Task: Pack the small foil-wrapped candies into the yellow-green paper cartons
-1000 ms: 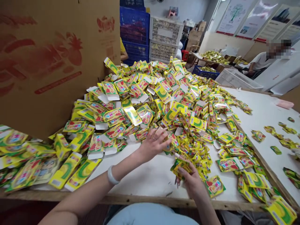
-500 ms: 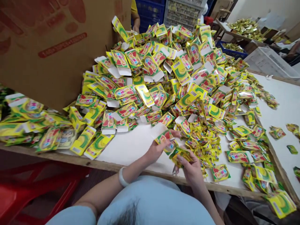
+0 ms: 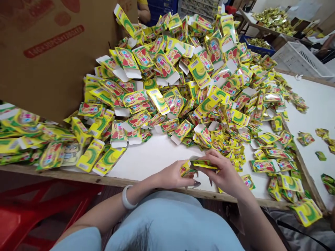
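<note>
My left hand [image 3: 174, 175] is closed around a small yellow and green candy box [image 3: 184, 168], its end turned toward my right hand. Between the thumb and fingers of my right hand [image 3: 221, 170] are flat green and yellow sachets [image 3: 205, 164], held edge-on at the mouth of that box. How far they reach inside it I cannot tell. Past my hands lies a spread of small yellow sachets [image 3: 232, 148]. Beyond them rises a large heap of printed boxes [image 3: 162, 94], many with white end flaps sticking out.
A big brown carton [image 3: 52, 76] stands on the left of the white table [image 3: 154, 153], which has a wooden edge. A red stool [image 3: 23, 216] is below left. Crates [image 3: 300, 66] and another person's arm [image 3: 143, 14] show at the back.
My right hand has turned the sachets edge-on and brought them to the box end. My left hand has tilted the box toward them. The view has shifted slightly.
</note>
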Demonstrator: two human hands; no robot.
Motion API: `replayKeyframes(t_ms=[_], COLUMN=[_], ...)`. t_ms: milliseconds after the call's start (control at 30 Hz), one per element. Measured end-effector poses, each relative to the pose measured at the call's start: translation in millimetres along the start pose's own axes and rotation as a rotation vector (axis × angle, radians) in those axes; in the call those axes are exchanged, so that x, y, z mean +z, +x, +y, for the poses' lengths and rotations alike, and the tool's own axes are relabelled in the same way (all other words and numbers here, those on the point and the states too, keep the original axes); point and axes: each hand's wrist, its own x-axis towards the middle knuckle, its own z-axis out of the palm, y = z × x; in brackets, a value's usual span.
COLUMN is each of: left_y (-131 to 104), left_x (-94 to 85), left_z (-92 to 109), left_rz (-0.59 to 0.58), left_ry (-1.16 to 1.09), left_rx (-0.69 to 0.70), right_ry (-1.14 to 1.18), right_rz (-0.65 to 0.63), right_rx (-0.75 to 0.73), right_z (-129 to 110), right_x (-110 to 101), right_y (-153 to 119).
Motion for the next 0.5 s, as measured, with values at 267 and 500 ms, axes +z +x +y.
replayKeyframes(t_ms=[267, 500], left_y=[0, 2], left_x=[-7.7, -5.0], left_z=[-15, -20], left_rz=[-0.064, -0.204], left_ry=[0.177, 0.337], left_rx=[-0.057, -0.167], right_ry=[-0.014, 0.073], right_rz=[-0.291, -0.037], right_rx=[0.071, 0.044], right_z=[3, 38], right_x=[-5, 30], right_y=[-10, -42])
